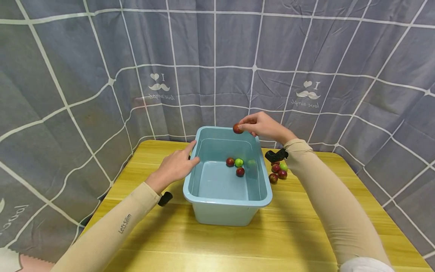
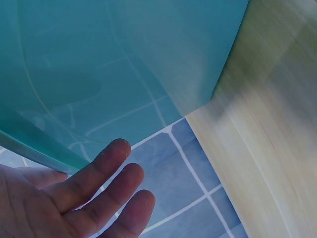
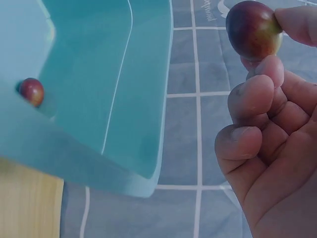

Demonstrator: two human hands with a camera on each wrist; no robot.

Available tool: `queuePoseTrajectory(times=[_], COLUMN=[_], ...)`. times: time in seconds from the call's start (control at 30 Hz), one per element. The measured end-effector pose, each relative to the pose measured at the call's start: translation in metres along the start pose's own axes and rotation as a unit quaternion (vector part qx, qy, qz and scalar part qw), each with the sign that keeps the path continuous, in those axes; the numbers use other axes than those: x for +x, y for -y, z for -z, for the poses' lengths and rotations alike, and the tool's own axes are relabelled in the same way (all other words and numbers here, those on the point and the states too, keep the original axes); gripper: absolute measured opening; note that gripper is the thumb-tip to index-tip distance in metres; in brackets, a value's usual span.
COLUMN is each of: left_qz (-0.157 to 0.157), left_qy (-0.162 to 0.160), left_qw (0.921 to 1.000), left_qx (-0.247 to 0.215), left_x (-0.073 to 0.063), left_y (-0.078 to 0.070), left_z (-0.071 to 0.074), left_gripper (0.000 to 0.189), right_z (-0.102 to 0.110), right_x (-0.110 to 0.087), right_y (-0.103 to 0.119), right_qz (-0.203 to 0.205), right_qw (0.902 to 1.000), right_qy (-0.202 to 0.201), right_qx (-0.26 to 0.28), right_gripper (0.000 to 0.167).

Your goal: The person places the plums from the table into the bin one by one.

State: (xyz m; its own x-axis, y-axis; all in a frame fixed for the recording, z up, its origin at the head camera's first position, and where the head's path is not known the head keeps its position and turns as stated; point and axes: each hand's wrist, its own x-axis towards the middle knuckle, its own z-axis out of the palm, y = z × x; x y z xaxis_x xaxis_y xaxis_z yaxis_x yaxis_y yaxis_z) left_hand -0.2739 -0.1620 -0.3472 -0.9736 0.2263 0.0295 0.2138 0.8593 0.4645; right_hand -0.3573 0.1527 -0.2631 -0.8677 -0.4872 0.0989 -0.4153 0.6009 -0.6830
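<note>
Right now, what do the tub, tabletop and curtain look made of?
Tub: likely molded plastic, smooth with a mild gloss; rounded one-piece corners, soft reflections on the walls.
Tabletop: wood-look, satin; yellow grain and a glare patch near the front. Solid wood or laminate, can't tell.
Curtain: probably thin woven fabric, matte; hangs in folds with visible creases.

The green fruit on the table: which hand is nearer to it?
Right. The right hand is raised near the far right corner of the tub, same side as the green fruit; the left hand is at the tub's opposite, left side.
</note>
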Motion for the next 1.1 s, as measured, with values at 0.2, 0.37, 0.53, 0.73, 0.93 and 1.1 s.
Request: queuePoseTrajectory(times=[0.2,0.37,0.53,0.73,0.93,1.1], left_qz=[-0.002,-0.001,-0.001,0.000,-0.002,-0.004], left_qy=[-0.002,-0.002,-0.001,-0.004,-0.003,-0.007], left_qw=[1.0000,1.0000,1.0000,1.0000,1.0000,1.0000], left_qx=[0.003,0.001,0.000,-0.001,0.002,0.001], left_x=[0.000,0.001,0.002,0.001,0.001,0.001], left_y=[0.001,0.001,0.001,0.001,0.001,0.002], left_z=[-0.001,-0.001,-0.001,0.000,-0.001,-0.002], left_gripper=[0.075,0.075,0.075,0.075,0.075,0.075], right_z=[-0.006,-0.012,-0.017,-0.020,-0.021,-0.021], right_x=[0.009,0.014,0.018,0.021,0.024,0.023], right_y=[0.000,-0.003,-0.003,-0.003,-0.005,-0.006], right_qz=[-0.006,-0.009,-0.010,-0.015,-0.019,-0.016], right_qw=[0.9999,0.9995,0.9988,0.9976,0.9970,0.9972], right_qy=[0.014,0.030,0.048,0.063,0.065,0.063], right_qx=[0.004,-0.003,-0.005,-0.025,-0.036,-0.036], right_gripper=[0.032,0.029,0.032,0.033,0.033,0.035])
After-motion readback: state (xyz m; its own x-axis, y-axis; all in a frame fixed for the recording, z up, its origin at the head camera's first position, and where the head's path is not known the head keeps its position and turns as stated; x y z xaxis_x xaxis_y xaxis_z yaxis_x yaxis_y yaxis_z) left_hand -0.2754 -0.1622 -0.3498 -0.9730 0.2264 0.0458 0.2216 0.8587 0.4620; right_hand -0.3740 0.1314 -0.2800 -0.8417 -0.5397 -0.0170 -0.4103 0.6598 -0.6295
